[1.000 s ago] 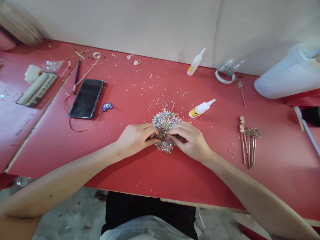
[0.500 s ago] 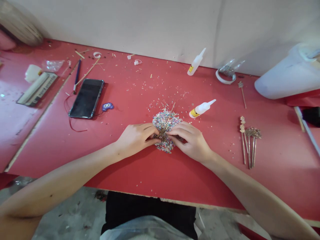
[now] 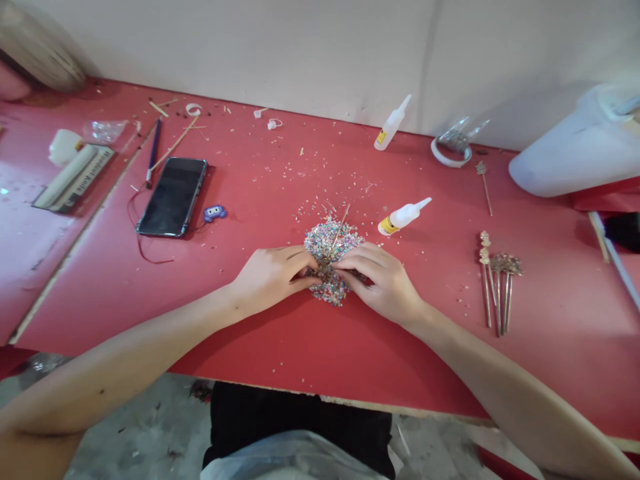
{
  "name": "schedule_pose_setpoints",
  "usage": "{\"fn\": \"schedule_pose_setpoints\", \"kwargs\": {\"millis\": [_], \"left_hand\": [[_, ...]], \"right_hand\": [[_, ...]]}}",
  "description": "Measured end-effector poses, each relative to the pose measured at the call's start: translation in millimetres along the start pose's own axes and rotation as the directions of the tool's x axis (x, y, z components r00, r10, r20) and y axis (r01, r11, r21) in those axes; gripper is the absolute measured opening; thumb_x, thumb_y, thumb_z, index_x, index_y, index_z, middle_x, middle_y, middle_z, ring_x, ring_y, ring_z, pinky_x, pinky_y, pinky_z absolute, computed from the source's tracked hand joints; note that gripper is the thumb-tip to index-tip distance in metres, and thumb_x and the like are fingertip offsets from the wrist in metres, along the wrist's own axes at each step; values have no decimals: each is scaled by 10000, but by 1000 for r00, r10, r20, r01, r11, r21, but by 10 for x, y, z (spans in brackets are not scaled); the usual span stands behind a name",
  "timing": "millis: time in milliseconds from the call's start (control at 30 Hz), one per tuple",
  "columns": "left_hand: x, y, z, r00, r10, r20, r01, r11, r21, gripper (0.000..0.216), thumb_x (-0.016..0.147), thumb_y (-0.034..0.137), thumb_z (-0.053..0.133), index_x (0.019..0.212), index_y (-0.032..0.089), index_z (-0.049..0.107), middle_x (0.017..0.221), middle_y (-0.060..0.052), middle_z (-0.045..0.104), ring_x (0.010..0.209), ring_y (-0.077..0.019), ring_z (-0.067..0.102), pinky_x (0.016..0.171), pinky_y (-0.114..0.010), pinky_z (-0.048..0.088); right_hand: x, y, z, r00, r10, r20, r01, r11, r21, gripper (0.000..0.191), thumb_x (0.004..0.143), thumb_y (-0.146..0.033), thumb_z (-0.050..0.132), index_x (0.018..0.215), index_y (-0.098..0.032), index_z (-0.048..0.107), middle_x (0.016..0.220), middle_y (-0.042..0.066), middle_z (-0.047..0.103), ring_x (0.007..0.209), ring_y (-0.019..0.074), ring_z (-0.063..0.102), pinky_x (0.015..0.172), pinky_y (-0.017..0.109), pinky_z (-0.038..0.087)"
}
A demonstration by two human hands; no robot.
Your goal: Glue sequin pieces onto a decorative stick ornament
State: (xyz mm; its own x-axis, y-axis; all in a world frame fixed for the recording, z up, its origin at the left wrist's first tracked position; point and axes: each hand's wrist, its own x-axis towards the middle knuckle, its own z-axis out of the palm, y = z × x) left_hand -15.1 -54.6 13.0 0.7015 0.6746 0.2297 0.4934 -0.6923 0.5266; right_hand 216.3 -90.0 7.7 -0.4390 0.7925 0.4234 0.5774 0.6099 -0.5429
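A heap of small multicoloured chips [image 3: 330,243] lies mid-table on the red top [image 3: 280,333]. Both hands meet over its near side. My left hand [image 3: 270,275] and my right hand [image 3: 383,280] are closed in pinches, fingertips together on a small dark piece at the end of a thin wooden stick [image 3: 341,227] that slants up and away over the heap. A small glue bottle [image 3: 403,217] with a yellow label lies just right of the heap.
A black phone [image 3: 173,196] and a purple trinket [image 3: 215,213] lie at left, with a pen and loose sticks behind. Several finished decorated sticks [image 3: 497,287] lie at right. A second glue bottle [image 3: 393,123] and a tape ring [image 3: 450,153] sit by the wall; a white container [image 3: 575,153] sits far right.
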Motion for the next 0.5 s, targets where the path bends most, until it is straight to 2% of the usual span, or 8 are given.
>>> {"fn": "schedule_pose_setpoints", "kwargs": {"millis": [200,500], "left_hand": [[-3,-4,9,1000,-3,0,3,1000,-1,259,918,425,602,885,172,645,745,17,639,595,-78,550,565,-189,361],[-5,-5,7,1000,-2,-3,2,1000,0,235,905,405,627,891,172,648,742,24,634,594,-78,549,566,-191,361]], "right_hand": [[-3,-12,8,1000,4,1,-4,1000,-22,84,890,-146,601,934,-201,646,844,47,687,790,177,605,736,331,512],[-49,-97,23,992,93,-81,-95,995,-20,80,867,-140,625,920,-191,655,826,40,661,759,147,626,691,278,521]]}}
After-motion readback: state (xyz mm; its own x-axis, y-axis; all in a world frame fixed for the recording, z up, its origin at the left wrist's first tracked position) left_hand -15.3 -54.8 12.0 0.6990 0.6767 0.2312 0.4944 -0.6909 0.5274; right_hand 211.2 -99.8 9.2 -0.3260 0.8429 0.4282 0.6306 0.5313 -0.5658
